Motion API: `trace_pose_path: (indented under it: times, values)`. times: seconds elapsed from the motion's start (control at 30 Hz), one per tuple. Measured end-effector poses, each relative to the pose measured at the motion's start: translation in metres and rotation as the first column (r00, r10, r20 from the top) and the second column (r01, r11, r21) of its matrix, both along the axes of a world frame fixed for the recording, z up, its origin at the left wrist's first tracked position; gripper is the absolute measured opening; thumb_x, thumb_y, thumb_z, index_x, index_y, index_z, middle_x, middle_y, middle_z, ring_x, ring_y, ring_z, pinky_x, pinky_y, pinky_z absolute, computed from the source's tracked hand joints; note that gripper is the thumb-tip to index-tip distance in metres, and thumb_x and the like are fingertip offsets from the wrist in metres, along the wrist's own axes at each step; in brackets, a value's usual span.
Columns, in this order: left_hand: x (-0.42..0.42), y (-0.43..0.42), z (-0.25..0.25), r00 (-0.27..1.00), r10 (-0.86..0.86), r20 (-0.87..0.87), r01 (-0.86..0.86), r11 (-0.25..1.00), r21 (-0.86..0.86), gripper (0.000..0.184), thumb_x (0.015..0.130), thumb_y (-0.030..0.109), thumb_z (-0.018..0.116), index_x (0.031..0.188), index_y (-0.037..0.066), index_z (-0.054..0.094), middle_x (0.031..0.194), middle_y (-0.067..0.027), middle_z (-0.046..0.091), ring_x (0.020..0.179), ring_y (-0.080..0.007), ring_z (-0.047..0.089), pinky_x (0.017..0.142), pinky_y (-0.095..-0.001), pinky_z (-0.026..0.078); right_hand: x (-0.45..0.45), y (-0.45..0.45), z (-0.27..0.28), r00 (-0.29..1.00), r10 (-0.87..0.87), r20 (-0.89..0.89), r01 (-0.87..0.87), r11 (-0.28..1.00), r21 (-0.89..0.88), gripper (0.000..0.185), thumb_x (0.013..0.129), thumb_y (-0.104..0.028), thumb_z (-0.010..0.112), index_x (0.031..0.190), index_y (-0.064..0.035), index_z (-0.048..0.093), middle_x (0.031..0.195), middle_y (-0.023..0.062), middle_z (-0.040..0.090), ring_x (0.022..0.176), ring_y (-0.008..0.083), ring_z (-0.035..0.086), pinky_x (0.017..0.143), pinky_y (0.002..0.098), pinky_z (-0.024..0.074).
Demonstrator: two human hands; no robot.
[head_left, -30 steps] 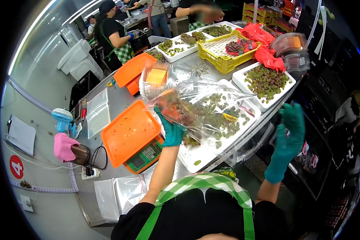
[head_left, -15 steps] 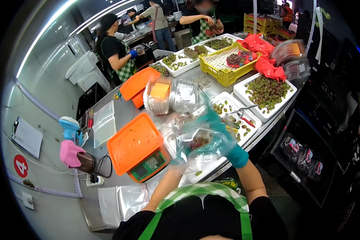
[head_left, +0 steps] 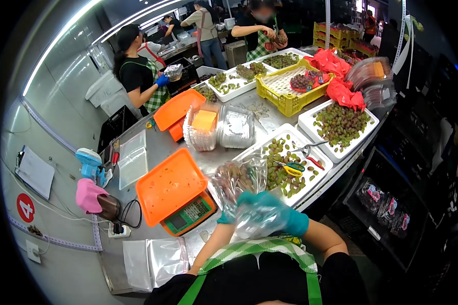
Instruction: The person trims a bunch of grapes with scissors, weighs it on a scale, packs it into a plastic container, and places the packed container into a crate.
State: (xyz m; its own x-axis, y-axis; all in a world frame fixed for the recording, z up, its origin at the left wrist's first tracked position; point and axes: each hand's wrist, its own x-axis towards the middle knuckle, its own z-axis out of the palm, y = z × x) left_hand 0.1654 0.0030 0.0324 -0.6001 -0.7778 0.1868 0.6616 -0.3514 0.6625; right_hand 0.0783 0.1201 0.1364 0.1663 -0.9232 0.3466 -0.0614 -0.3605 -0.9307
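A clear plastic bag [head_left: 239, 178] with reddish-green grapes in it is over the near end of a white tray [head_left: 323, 180]. My right hand [head_left: 285, 216], in a teal glove, is closed on the bag's bunched plastic below the grapes. My left hand [head_left: 225, 218], gloved alike, holds the bag from its left side, its fingers mostly hidden behind the plastic. Loose grapes [head_left: 277, 175] lie in the tray just beyond the bag. Among them rest yellow-handled scissors [head_left: 293, 170] and red-handled snips [head_left: 314, 160].
An orange-topped scale [head_left: 170, 188] stands left of my hands, with flat plastic bags [head_left: 158, 264] nearer me. Stacked clear containers [head_left: 236, 126], a yellow crate [head_left: 287, 101] and another tray of grapes [head_left: 343, 124] sit farther back. A co-worker [head_left: 142, 76] stands beyond the table.
The bag, blurred and low between my hands before, now stands higher with its grapes showing. My right hand has drawn in below it, uncovering the tray's grapes and scissors.
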Motion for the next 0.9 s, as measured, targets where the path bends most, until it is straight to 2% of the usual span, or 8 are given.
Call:
trace_pose_path:
  times: [0.13,0.23,0.43,0.6,0.63,0.73,0.83,0.9]
  values:
    - [0.0,-0.023,0.032,0.999,0.03,-0.019,-0.027,0.99,0.139,0.066,0.08,0.054,0.042,0.131,0.017,0.025,0.133,-0.0058,0.03,0.119,-0.0255,0.032,0.098,-0.0441,0.029,0.002,-0.001,0.014,0.462,-0.419,0.782,0.519,0.842,0.144,0.043,0.087,-0.037,0.037,0.106,0.0008,0.044,0.05,0.0032,0.045,0.042,0.0123,0.045,0.046,0.0251,0.0426]
    - [0.001,-0.03,0.071,0.994,0.098,-0.038,-0.099,0.994,-0.04,0.071,0.075,0.059,0.045,0.13,0.018,0.026,0.132,-0.0051,0.031,0.116,-0.0251,0.036,0.096,-0.0412,0.033,-0.029,-0.011,-0.006,0.225,-0.335,0.915,0.451,0.868,0.207,0.038,0.088,-0.024,0.042,0.116,0.0011,0.04,0.078,0.0044,0.058,0.068,0.0126,0.056,0.063,0.0251,0.0478]
    - [0.019,-0.021,0.101,0.968,-0.019,0.251,0.061,0.985,-0.159,0.065,0.072,0.036,0.064,0.123,0.01,0.034,0.11,-0.0066,0.051,0.093,-0.0181,0.054,0.077,-0.0307,0.048,-0.035,-0.074,-0.021,0.585,-0.621,0.522,0.74,0.672,-0.029,0.034,0.084,-0.022,0.052,0.114,-0.0057,0.047,0.106,0.0033,0.053,0.092,0.0086,0.05,0.08,0.0189,0.0414]
    - [0.011,-0.008,0.141,0.751,0.076,0.656,0.302,0.844,-0.443,0.07,0.07,0.023,0.068,0.126,0.006,0.031,0.114,-0.0093,0.045,0.098,-0.0187,0.05,0.082,-0.0294,0.042,-0.007,-0.064,-0.054,0.297,-0.537,0.79,0.173,0.844,0.508,0.039,0.087,-0.032,0.044,0.118,-0.0084,0.046,0.11,0.0029,0.052,0.092,0.0165,0.053,0.083,0.0288,0.0435]
    - [0.011,-0.008,0.136,0.802,0.099,0.589,0.288,0.8,-0.527,0.079,0.068,0.024,0.071,0.129,0.003,0.026,0.123,-0.013,0.039,0.102,-0.0206,0.047,0.084,-0.0309,0.04,-0.006,-0.066,-0.067,0.247,-0.231,0.941,-0.056,0.966,0.252,0.041,0.087,-0.032,0.043,0.12,-0.0074,0.042,0.115,0.0046,0.049,0.097,0.0167,0.052,0.086,0.0306,0.0428]
    - [0.026,-0.019,0.108,0.701,0.121,0.703,0.406,0.743,-0.532,0.087,0.068,0.036,0.069,0.132,0.004,0.02,0.125,-0.0151,0.036,0.11,-0.0246,0.041,0.093,-0.0345,0.032,0.002,-0.062,-0.094,0.084,-0.191,0.978,-0.21,0.956,0.205,0.046,0.086,-0.03,0.046,0.126,-0.0102,0.034,0.12,0.007,0.045,0.103,0.0213,0.05,0.087,0.0386,0.0436]
    - [0.036,-0.026,0.075,0.467,0.798,0.38,0.214,0.315,-0.925,0.088,0.069,0.043,0.065,0.133,0.004,0.018,0.126,-0.0156,0.036,0.113,-0.0255,0.039,0.096,-0.0335,0.03,0.003,-0.059,-0.089,-0.006,-0.074,0.997,-0.36,0.93,0.067,0.046,0.085,-0.029,0.047,0.126,-0.0118,0.035,0.121,0.0072,0.045,0.101,0.0219,0.051,0.085,0.0395,0.045]
    - [0.03,-0.021,0.049,0.707,0.492,0.509,-0.066,0.762,-0.644,0.082,0.072,0.044,0.063,0.132,0.007,0.021,0.128,-0.0119,0.035,0.116,-0.0248,0.037,0.096,-0.0347,0.031,0.011,-0.064,-0.103,0.204,-0.251,0.946,-0.218,0.931,0.294,0.044,0.086,-0.028,0.045,0.126,-0.0109,0.035,0.121,0.007,0.044,0.102,0.0206,0.05,0.086,0.0377,0.0443]
